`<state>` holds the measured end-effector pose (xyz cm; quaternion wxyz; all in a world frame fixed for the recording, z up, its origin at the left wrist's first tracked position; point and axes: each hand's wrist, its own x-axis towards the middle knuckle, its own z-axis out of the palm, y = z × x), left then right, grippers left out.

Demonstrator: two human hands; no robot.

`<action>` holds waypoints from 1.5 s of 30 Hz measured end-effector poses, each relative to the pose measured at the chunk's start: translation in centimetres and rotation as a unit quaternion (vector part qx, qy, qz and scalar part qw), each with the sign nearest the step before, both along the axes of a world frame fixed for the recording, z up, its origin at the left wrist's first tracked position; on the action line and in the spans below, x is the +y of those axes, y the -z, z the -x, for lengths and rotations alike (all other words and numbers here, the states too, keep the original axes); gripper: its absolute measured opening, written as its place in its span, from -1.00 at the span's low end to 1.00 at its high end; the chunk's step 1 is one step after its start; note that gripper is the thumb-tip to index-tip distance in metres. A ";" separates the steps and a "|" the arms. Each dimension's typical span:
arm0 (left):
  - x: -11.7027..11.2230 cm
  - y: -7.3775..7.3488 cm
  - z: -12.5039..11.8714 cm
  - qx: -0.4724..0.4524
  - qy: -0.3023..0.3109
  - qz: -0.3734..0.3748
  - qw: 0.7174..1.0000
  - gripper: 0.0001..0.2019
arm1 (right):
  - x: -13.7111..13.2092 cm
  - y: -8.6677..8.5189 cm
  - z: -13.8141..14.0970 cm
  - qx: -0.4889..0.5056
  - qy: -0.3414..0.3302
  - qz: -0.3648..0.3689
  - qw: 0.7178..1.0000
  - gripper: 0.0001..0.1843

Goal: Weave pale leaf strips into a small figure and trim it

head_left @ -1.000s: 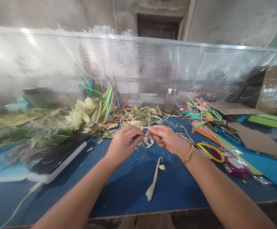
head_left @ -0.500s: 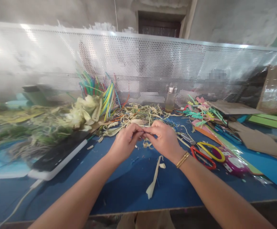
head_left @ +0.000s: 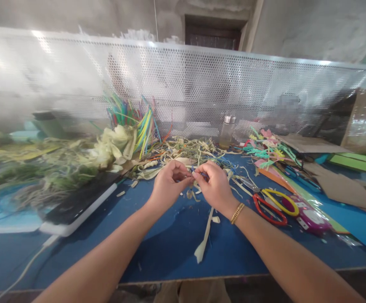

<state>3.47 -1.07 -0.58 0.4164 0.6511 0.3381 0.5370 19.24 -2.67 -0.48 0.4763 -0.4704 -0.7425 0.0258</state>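
Note:
My left hand (head_left: 172, 183) and my right hand (head_left: 214, 187) meet fingertip to fingertip above the blue table, each closed in a pinch. Whatever lies between the fingertips is too small to make out. A bracelet (head_left: 237, 213) circles my right wrist. Just behind the hands spreads a heap of dried husk strips (head_left: 189, 149). Nearer to me, a single pale husk strip (head_left: 205, 240) lies on the table below my right hand. Scissors with red and yellow handles (head_left: 276, 204) rest to the right of that hand.
On the left, a black-and-white device with a cable (head_left: 82, 206) lies under green fibres. Behind it are a pale husk bunch (head_left: 116, 143) and coloured pipe cleaners (head_left: 145, 126). A glass bottle (head_left: 227, 131) stands at the back. Cardboard (head_left: 337, 185) and a purple object (head_left: 314, 216) lie right.
Both hands stay together with the fingertips shifted slightly; the left fingers look a little more spread from the palm. The view has moved slightly. Nothing on the table has visibly moved.

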 end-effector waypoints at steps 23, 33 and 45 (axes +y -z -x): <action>-0.6 -0.3 0.8 0.256 -0.136 -0.249 0.924 -0.84 | -1.2 -1.4 -0.1 -0.137 0.057 -0.044 0.988 -0.87; -0.4 -0.5 1.1 0.260 -0.116 -0.325 0.902 -0.86 | -0.9 -1.3 -0.4 -0.156 0.038 -0.059 0.985 -0.83; -0.1 -0.4 0.5 0.089 0.004 0.024 0.996 -0.79 | -0.9 -0.9 -0.1 -0.062 0.015 -0.047 0.997 -0.88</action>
